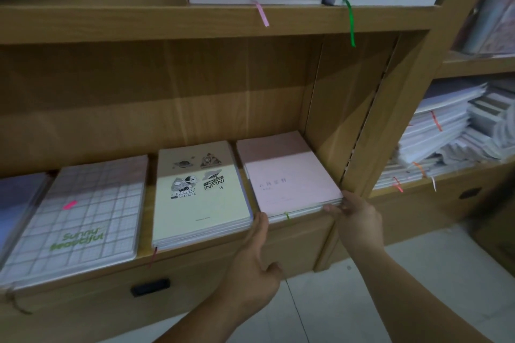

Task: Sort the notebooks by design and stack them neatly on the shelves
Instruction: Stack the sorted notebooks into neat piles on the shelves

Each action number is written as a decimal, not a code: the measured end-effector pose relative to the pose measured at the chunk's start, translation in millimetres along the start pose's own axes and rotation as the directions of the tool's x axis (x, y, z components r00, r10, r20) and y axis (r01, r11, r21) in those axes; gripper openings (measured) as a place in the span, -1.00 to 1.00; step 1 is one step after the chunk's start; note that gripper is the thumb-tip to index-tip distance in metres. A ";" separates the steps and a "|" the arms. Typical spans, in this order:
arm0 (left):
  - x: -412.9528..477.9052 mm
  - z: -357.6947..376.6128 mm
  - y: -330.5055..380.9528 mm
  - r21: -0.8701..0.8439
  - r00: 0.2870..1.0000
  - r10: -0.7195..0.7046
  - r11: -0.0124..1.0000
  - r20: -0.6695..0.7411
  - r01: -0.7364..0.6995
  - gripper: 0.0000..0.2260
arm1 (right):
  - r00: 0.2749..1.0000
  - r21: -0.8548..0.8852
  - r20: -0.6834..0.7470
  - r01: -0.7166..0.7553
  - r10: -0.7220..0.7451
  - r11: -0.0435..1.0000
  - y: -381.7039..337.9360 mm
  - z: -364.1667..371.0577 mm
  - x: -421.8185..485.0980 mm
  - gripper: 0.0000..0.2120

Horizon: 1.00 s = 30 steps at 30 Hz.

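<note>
Both hands are on the pink notebook stack [289, 175], which lies at the right end of the lower shelf [145, 234], right of centre in the frame, tight against the wooden side wall. This looks like the tidying step: the pile is already placed by design and is getting squared up.

The left hand [253, 262] reaches up from the bottom centre, palm turned right. Its grip is wide, the fingers [262, 220] are straight and flat against the pile's front-left corner, in the gap beside the cream space-print stack [200, 203], and it holds nothing.

The right hand [359, 220] comes in from the lower right, wrist angled inward. Its fingertips [333, 208] lie along the front edge at the right corner. Whether that grip pinches the covers or only pushes them, I cannot tell.

To the left the grid-pattern stack [83, 217] sits apart, making 3 sorted piles in a row. A loose, slumped heap of notebooks [446, 133] shows in the right-hand compartment.

Next move, I judge: press both corners inward and back so the edges line up, gently, since the top covers could slide. Then the hands can let go and fetch more from that heap.
</note>
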<state>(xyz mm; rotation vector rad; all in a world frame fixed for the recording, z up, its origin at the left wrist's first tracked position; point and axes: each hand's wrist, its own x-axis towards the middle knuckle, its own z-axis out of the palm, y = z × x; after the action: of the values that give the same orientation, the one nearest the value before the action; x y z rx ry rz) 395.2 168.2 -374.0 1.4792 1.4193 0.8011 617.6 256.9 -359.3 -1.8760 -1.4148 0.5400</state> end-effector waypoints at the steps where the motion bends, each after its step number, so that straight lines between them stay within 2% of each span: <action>1: -1.0 -0.7 -0.2 0.007 1.000 0.002 1.000 -0.021 -0.001 -0.23 | 1.000 -0.020 0.011 -0.015 0.015 1.000 0.2 -0.2 -0.8 -0.87; 3: -5.5 -2.0 1.1 -0.026 0.997 -0.015 1.000 -0.074 0.013 -0.34 | 0.999 -0.051 -0.001 -0.048 0.048 0.998 -2.3 -4.6 -3.9 -0.75; 5: -15.9 -4.1 3.7 -0.067 0.992 -0.080 0.995 -0.101 0.074 -0.51 | 0.998 -0.142 -0.043 -0.046 0.041 0.989 -9.2 -15.1 -10.2 -0.71; 7: -30.1 -8.0 4.6 -0.003 0.989 -0.084 0.996 -0.121 0.085 -0.66 | 0.998 -0.242 -0.068 -0.001 -0.016 0.970 -20.6 -27.4 -18.3 -0.67; 9: -44.6 -20.8 -0.2 0.058 0.985 -0.046 0.997 -0.164 0.057 -0.65 | 0.997 -0.242 -0.024 0.060 -0.067 0.968 -41.0 -35.9 -29.2 -0.66; 11: -61.9 -41.4 -3.6 0.080 0.985 -0.041 0.995 -0.167 0.055 -0.63 | 0.978 -0.285 0.168 0.166 -0.121 0.944 -70.9 -35.7 -46.8 -0.68; 14: -92.3 -82.4 11.7 0.062 0.977 -0.008 0.998 -0.212 0.021 -0.78 | 0.855 -0.351 0.498 0.353 -0.146 0.867 -125.4 -17.2 -88.9 -0.59; 16: -114.2 -110.5 20.6 0.038 0.966 0.020 0.999 -0.259 -0.011 -0.87 | 0.780 -0.324 0.601 0.435 -0.172 0.840 -161.5 -0.4 -122.3 -0.51; 17: -124.9 -123.1 23.5 0.032 0.962 0.028 0.999 -0.270 -0.020 -0.84 | 0.754 -0.320 0.626 0.480 -0.198 0.817 -177.7 7.5 -137.7 -0.47; 19: -153.5 -150.0 27.4 0.021 0.959 0.021 1.000 -0.282 -0.016 -0.76 | 0.715 -0.333 0.651 0.572 -0.257 0.749 -208.3 19.8 -169.5 -0.44; 21: -186.1 -179.3 29.9 0.039 0.954 0.014 0.999 -0.300 -0.003 -0.80 | 0.690 -0.340 0.646 0.644 -0.327 0.686 -236.9 25.9 -198.0 -0.48; 25: -241.6 -246.0 40.2 0.125 0.903 0.059 0.992 -0.426 -0.006 -0.69 | 0.629 -0.258 0.640 0.717 -0.441 0.648 -295.6 25.7 -240.2 -0.60; 28: -267.2 -295.3 62.3 0.164 0.869 0.077 0.986 -0.489 0.004 -0.80 | 0.571 -0.147 0.597 0.768 -0.563 0.623 -356.1 11.4 -256.0 -0.69; 30: -276.8 -321.5 86.7 0.221 0.823 0.170 0.974 -0.542 -0.056 -0.85 | 0.529 -0.080 0.524 0.811 -0.667 0.580 -400.5 -4.4 -260.8 -0.73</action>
<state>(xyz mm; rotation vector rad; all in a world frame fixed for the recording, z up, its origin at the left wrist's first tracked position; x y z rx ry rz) 101.3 -43.1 -136.2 1.5581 1.9004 1.2781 280.2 66.5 -79.5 -1.1410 -2.5668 0.2944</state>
